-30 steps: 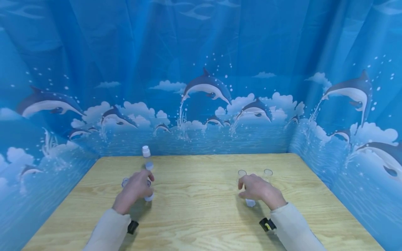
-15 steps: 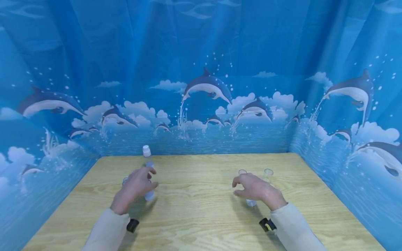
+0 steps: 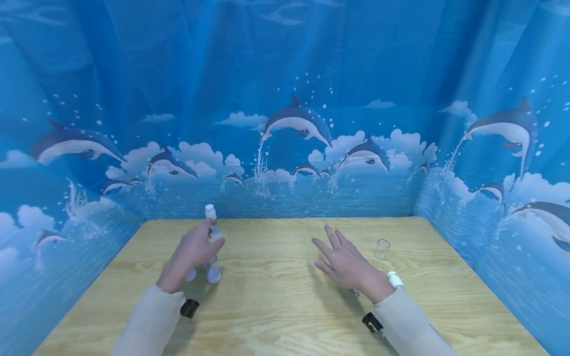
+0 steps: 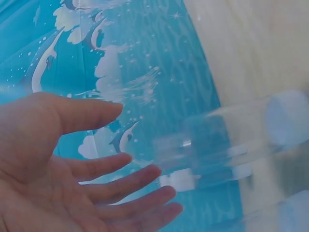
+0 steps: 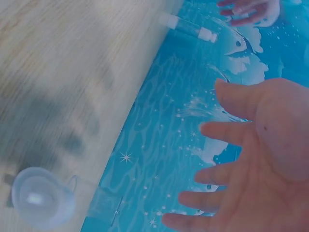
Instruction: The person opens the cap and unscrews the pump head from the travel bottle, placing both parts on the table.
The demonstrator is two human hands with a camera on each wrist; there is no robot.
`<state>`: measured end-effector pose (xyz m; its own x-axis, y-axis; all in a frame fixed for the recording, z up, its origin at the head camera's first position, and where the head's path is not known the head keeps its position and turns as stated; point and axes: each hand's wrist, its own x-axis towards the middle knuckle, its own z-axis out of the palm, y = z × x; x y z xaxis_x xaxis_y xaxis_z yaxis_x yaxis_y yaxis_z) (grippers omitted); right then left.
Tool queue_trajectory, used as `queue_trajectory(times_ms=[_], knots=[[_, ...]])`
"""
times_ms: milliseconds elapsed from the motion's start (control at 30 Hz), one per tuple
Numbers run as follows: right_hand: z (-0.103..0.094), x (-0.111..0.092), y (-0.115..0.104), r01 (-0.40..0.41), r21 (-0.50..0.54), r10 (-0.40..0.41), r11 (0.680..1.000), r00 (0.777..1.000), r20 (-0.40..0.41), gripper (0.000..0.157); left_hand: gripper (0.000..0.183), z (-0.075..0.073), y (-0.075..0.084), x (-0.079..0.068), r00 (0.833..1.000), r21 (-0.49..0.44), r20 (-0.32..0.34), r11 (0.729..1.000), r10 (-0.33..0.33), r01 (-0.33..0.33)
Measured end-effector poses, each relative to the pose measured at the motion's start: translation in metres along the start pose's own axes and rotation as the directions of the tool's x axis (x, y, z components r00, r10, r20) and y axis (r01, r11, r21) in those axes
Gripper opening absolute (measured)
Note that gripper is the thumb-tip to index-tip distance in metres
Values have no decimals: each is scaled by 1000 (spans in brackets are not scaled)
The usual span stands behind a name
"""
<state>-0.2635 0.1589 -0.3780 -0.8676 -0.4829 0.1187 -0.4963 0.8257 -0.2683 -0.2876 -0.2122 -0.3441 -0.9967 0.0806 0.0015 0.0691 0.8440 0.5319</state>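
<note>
My left hand [image 3: 191, 254] hovers among clear containers on the left of the table, thumb and fingers apart, holding nothing. Behind its fingertips stands a clear bottle with a white cap [image 3: 210, 211]. Under the hand, two whitish round container bases [image 3: 213, 275] show; the hand hides the rest. In the left wrist view, a clear container [image 4: 227, 135] lies beyond straight fingertips, blurred. My right hand [image 3: 349, 262] is spread above the table, holding nothing. A clear open cup [image 3: 382, 249] stands beyond its wrist. A white cap [image 3: 394, 279] shows beside that wrist, its lower part hidden.
The wooden table [image 3: 280, 296] runs back to a blue dolphin-print curtain [image 3: 285, 193], which also encloses both sides. In the right wrist view, a clear cup with a whitish base [image 5: 43, 198] stands near the table's edge.
My right hand has moved left and forward, its bent fingers now spread. My left hand has shifted slightly forward toward the capped bottle. A white cap has come into view by my right wrist.
</note>
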Motion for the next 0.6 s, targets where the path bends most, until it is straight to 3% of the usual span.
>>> queue_trajectory(times_ms=[300, 600], knots=[[-3, 4, 0, -14, -33, 14, 999, 1000, 3, 59, 80, -27, 5, 38, 997, -32, 46, 997, -65, 66], [-6, 5, 0, -9, -35, 9, 999, 1000, -7, 60, 89, -43, -6, 67, 974, -32, 132, 981, -185, 191]])
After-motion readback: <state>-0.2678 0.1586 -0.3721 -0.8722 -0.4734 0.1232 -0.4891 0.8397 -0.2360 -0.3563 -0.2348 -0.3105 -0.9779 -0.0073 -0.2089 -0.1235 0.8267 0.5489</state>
